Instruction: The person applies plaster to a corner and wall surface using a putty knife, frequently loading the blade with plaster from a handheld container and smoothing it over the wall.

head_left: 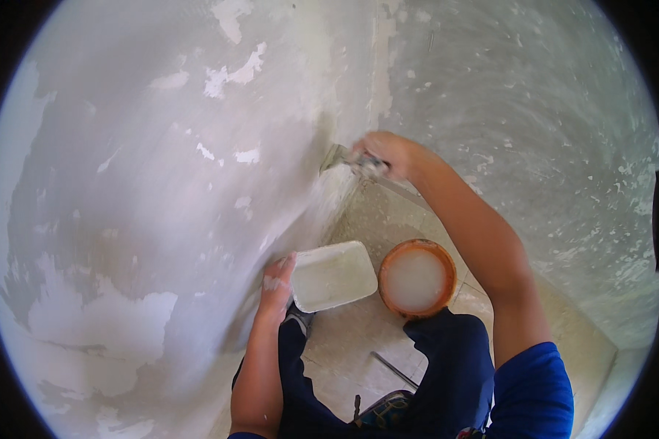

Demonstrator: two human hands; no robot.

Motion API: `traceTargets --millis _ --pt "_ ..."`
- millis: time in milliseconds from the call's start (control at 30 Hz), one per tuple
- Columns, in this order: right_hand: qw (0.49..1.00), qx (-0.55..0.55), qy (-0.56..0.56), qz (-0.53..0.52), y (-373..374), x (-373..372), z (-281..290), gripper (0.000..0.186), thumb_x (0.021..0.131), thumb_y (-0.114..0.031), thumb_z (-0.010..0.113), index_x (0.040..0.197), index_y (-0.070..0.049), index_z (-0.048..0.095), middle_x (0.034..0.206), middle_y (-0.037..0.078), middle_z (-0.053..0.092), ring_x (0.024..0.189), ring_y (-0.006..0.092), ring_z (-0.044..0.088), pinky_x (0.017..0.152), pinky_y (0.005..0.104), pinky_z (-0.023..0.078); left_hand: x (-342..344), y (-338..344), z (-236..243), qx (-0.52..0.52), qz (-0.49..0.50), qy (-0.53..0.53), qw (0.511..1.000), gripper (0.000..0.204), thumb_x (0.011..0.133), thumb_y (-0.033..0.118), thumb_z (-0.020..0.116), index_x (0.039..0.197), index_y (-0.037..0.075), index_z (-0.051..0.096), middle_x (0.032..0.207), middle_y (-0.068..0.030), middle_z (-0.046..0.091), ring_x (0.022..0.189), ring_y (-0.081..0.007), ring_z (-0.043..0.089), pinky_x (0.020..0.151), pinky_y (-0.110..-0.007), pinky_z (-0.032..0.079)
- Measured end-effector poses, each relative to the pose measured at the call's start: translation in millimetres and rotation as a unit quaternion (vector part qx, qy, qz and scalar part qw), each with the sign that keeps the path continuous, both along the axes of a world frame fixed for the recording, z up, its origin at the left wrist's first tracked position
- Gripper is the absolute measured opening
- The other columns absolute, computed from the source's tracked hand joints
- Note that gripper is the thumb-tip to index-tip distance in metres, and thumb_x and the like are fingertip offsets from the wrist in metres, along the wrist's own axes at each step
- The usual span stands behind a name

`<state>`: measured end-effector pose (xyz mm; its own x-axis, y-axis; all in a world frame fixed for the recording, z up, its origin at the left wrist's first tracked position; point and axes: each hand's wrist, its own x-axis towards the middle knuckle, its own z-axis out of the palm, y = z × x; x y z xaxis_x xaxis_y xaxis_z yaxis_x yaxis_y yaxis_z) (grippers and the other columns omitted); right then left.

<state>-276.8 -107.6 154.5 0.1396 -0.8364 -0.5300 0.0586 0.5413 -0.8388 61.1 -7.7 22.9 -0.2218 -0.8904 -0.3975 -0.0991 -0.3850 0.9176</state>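
Note:
My right hand point(384, 154) is closed around the handle of a flat paintbrush point(334, 158), slightly blurred. The brush's pale greenish tip is at the left wall point(161, 197), close to the inside corner; whether it touches cannot be made out. My left hand point(277, 282) grips the left rim of a white rectangular tub point(334, 300), held low beside that wall. Whitish residue coats the tub's inside. White smears mark the back of my left hand.
A round orange bucket point(447, 289) of milky white liquid stands between the tub and my right knee. Patchy grey plaster covers the right wall point(534, 132). Pale tiles make up the floor point(351, 347). A thin metal rod point(394, 371) shows between my legs.

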Motion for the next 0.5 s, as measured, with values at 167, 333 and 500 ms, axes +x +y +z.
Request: traceTargets --millis 167,333,500 --pt "0.998 -0.027 0.014 -0.056 -32 82 70 0.013 0.094 -0.009 0.055 0.086 -0.001 0.061 0.072 0.005 0.054 0.052 0.0077 0.046 0.035 0.0189 0.029 -2 -1 -1 -0.014 -0.012 0.004 1.0 0.046 0.104 0.043 0.06 0.109 -0.002 0.07 0.101 -0.0071 0.07 0.093 -0.0155 0.06 0.088 -0.033 0.047" --pt "0.996 -0.058 0.016 -0.064 -3 66 131 0.014 0.094 -0.012 0.057 0.086 -0.001 0.062 0.075 0.004 0.058 0.052 0.007 0.047 0.036 0.0199 0.029 -18 -6 8 0.009 -0.016 0.057 0.998 0.045 0.105 0.04 0.059 0.114 -0.003 0.07 0.107 -0.0087 0.072 0.097 -0.0158 0.063 0.09 -0.034 0.048" --pt "0.991 -0.124 0.03 -0.034 59 28 139 0.014 0.093 -0.012 0.057 0.083 -0.003 0.06 0.072 0.005 0.06 0.051 0.0082 0.048 0.038 0.0236 0.028 -12 -10 6 0.031 -0.001 0.102 0.994 0.045 0.105 0.038 0.059 0.118 -0.004 0.07 0.112 -0.0093 0.073 0.103 -0.0168 0.065 0.094 -0.034 0.049"
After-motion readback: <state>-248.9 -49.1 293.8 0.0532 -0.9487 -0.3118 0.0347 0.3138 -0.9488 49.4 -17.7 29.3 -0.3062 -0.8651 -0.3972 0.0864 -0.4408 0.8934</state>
